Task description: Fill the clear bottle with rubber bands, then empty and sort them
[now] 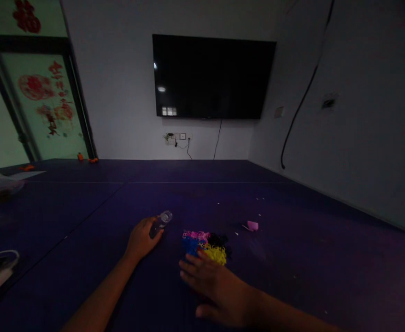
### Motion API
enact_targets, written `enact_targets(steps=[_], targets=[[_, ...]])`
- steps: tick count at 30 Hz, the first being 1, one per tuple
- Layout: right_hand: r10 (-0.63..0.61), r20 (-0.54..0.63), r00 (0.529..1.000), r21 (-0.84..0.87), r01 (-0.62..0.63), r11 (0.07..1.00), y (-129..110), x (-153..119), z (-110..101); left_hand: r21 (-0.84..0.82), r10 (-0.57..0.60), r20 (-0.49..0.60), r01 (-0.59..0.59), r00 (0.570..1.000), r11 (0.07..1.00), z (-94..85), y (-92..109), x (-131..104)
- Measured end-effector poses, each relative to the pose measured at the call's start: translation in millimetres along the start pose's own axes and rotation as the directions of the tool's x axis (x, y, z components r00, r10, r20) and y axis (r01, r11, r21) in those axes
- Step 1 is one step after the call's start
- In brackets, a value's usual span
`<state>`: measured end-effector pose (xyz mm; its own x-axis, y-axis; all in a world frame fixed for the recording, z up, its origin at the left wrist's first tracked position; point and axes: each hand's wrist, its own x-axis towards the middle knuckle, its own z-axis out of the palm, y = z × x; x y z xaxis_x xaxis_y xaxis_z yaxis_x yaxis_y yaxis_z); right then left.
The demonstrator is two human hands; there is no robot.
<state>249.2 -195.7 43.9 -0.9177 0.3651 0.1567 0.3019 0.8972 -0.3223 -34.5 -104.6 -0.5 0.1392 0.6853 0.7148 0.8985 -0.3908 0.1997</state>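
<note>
Right hand (pixel 219 283) partly blocks colored pile (pixel 207 244); pink scrap (pixel 253 226) beyond.

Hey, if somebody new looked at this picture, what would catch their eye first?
Probably the bright pile of pink, blue, yellow and black bits on the dark purple surface, with the right hand at its near edge. Next, the big dark TV on the far wall. Then the clear container in the left hand, left of the pile.
</note>
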Motion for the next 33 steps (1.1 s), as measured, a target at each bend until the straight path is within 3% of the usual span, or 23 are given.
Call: enact_targets(steps=[2, 4, 9, 13, 15, 17, 19, 21, 22, 23, 28, 30, 31, 33], targets=[[-0.024, 0.054, 0.998, -0.027, 0.025, 0.999, -10, 3, 11, 0.011, 0.002, -0.011, -0.002, 1.0, 1.0, -0.4, 0, 0], [0.037, 0.046, 0.998, -0.087, -0.033, 0.996, -6, 11, 18, 0.019, 0.006, -0.01, -0.006, 1.0, 1.0, -0.4, 0, 0], [0.249, -0.047, 0.967, -0.24, -0.253, 0.937, 43, 33, 18, 0.045, -0.009, 0.019, 0.008, 1.0, 0.999, -0.6, 0, 2], [0.276, -0.126, 0.953, -0.264, -0.301, 0.916, 67, 39, 8, 0.056, -0.054, 0.038, 0.052, 0.998, 0.997, -2.3, -1, 2], [0.304, -0.228, 0.925, -0.227, -0.354, 0.907, 73, 33, 4, 0.05, -0.063, 0.044, 0.061, 0.997, 0.997, -2.9, 0, 2], [0.393, -0.377, 0.839, -0.152, -0.475, 0.867, 80, 22, 5, 0.046, -0.068, 0.048, 0.066, 0.997, 0.997, -2.9, 0, 2], [0.529, -0.501, 0.685, -0.031, -0.625, 0.78, 90, 6, 11, 0.049, -0.074, 0.057, 0.072, 0.996, 0.996, -2.4, 1, 2], [0.679, -0.517, 0.521, 0.101, -0.751, 0.653, 102, -8, 21, 0.06, -0.085, 0.065, 0.081, 0.994, 0.995, -1.6, 2, 2], [0.736, -0.49, 0.467, 0.149, -0.787, 0.599, 107, -12, 26, 0.066, -0.092, 0.069, 0.087, 0.993, 0.994, -1.1, 2, 2], [0.763, -0.458, 0.457, 0.176, -0.794, 0.581, 111, -14, 30, 0.071, -0.1, 0.072, 0.095, 0.992, 0.993, -0.7, 2, 3], [0.747, -0.332, 0.575, 0.319, -0.677, 0.663, 100, 12, 30, 0.085, -0.13, 0.096, 0.122, 0.987, 0.989, -0.2, 0, 4], [0.712, -0.386, 0.587, 0.301, -0.649, 0.698, 83, 25, 22, 0.096, -0.149, 0.095, 0.14, 0.984, 0.985, -0.8, 0, 4], [0.651, -0.444, 0.615, 0.245, -0.616, 0.749, 73, 29, 19, 0.101, -0.157, 0.095, 0.147, 0.983, 0.984, -1.3, 0, 4], [0.478, -0.47, 0.742, 0.077, -0.506, 0.859, 51, 31, 15, 0.101, -0.159, 0.104, 0.148, 0.982, 0.984, -2.1, 0, 4]])
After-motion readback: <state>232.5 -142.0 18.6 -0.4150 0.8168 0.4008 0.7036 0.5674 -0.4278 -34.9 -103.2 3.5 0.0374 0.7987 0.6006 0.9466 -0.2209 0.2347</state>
